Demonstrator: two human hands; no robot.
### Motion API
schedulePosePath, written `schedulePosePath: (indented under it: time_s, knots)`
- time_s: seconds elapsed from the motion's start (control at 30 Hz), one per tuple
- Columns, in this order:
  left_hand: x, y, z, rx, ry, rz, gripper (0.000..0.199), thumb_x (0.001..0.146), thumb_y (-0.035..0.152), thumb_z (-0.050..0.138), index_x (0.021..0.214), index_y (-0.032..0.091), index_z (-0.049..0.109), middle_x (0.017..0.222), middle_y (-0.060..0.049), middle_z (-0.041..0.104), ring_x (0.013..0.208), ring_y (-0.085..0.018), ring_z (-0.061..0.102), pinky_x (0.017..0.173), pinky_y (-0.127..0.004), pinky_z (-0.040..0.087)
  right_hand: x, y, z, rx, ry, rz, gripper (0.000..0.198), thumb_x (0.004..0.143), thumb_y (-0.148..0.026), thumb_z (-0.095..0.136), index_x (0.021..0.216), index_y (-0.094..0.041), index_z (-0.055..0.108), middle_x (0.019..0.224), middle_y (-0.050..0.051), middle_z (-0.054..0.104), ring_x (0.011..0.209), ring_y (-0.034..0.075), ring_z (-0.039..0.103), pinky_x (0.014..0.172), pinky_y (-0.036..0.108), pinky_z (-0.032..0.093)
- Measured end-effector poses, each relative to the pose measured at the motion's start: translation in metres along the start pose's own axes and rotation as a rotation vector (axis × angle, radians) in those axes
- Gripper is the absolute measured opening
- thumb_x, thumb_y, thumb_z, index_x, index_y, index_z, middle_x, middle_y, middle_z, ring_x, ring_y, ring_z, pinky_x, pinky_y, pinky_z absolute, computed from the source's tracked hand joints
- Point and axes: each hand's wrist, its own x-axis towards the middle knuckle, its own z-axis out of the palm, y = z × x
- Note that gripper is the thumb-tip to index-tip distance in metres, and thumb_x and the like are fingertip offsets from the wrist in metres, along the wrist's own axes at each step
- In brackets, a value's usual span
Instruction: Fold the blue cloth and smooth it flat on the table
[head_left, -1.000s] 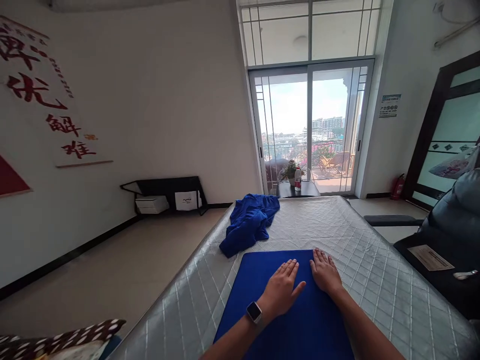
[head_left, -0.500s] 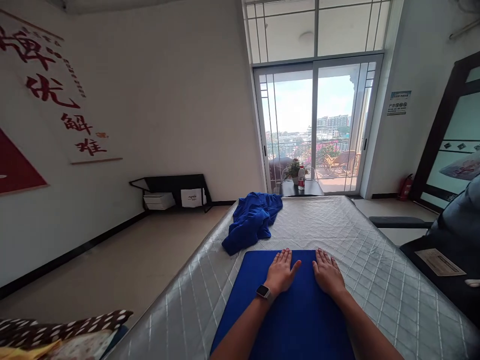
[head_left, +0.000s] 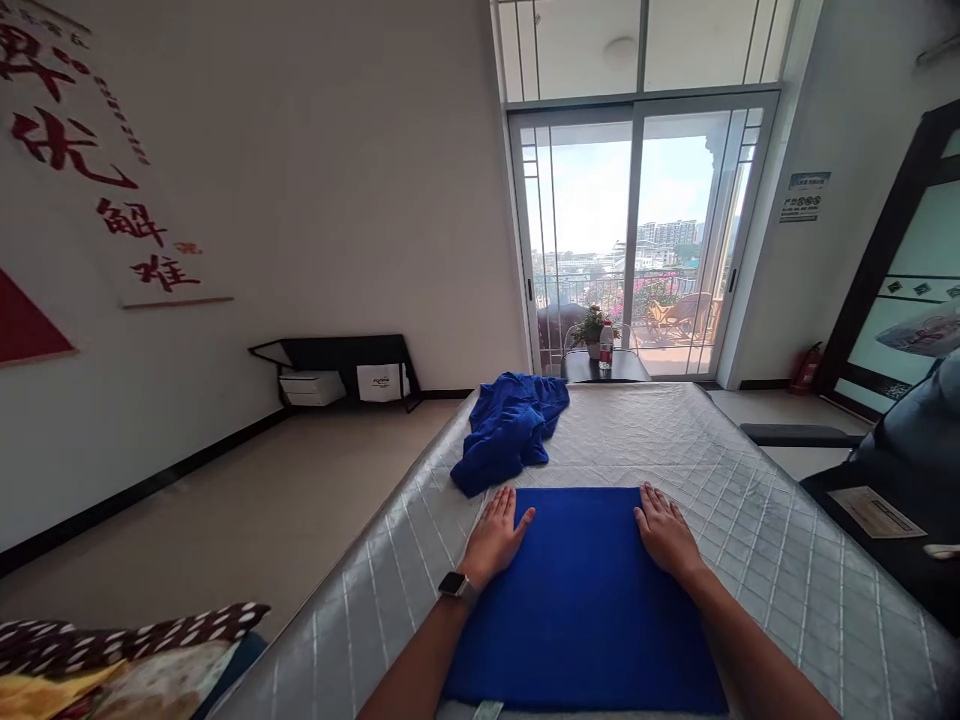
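Observation:
A blue cloth [head_left: 581, 600] lies flat in a smooth rectangle on the quilted silver-grey mattress [head_left: 757, 520]. My left hand [head_left: 495, 535] rests open, palm down, over the cloth's far left corner, a watch on its wrist. At the far right corner my right hand [head_left: 666, 530] lies flat with its fingers stretched forward. Beyond my left hand is a crumpled blue garment [head_left: 510, 430], apart from the flat cloth. A pale tag [head_left: 488, 710] shows at the near edge.
Past the mattress stand a small table with a potted plant [head_left: 593, 328] and a bottle [head_left: 606, 345], before a sliding glass door [head_left: 577, 240]. A black chair [head_left: 862, 510] is at the right. Patterned fabrics [head_left: 127, 665] lie at the lower left.
My left hand has slid left across the cloth to its left edge. My right hand stays near the right corner. The cloth's near edge and tag now show.

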Motion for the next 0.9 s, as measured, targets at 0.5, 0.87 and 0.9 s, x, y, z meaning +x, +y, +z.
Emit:
schedulePosePath:
  time_s: [0.5, 0.87, 0.9]
  knots:
    - [-0.001, 0.0, -0.001, 0.01, 0.005, 0.004, 0.084, 0.097, 0.064, 0.01, 0.151, 0.003, 0.029, 0.158, -0.018, 0.027, 0.148, -0.025, 0.02, 0.119, -0.041, 0.02, -0.011, -0.002, -0.006, -0.042, -0.077, 0.014, 0.065, 0.099, -0.041, 0.013, 0.155, -0.01, 0.016, 0.162, 0.006, 0.014, 0.149, 0.018, 0.008, 0.12, 0.039, 0.006]
    - [-0.002, 0.003, -0.002, 0.026, 0.01, 0.0, 0.086, 0.097, 0.066, 0.009, 0.151, 0.002, 0.03, 0.157, -0.018, 0.029, 0.147, -0.026, 0.022, 0.119, -0.042, 0.022, -0.014, -0.004, -0.011, -0.004, -0.074, 0.019, 0.064, 0.099, -0.04, 0.014, 0.155, -0.01, 0.017, 0.162, 0.006, 0.016, 0.149, 0.018, 0.01, 0.12, 0.038, 0.006]
    - [-0.002, 0.003, -0.002, 0.036, 0.013, -0.004, 0.086, 0.097, 0.066, 0.008, 0.151, 0.002, 0.029, 0.158, -0.018, 0.028, 0.147, -0.026, 0.022, 0.119, -0.043, 0.022, -0.015, -0.004, -0.011, -0.005, -0.073, 0.02, 0.064, 0.099, -0.04, 0.014, 0.155, -0.009, 0.017, 0.162, 0.007, 0.017, 0.149, 0.018, 0.011, 0.12, 0.038, 0.006]
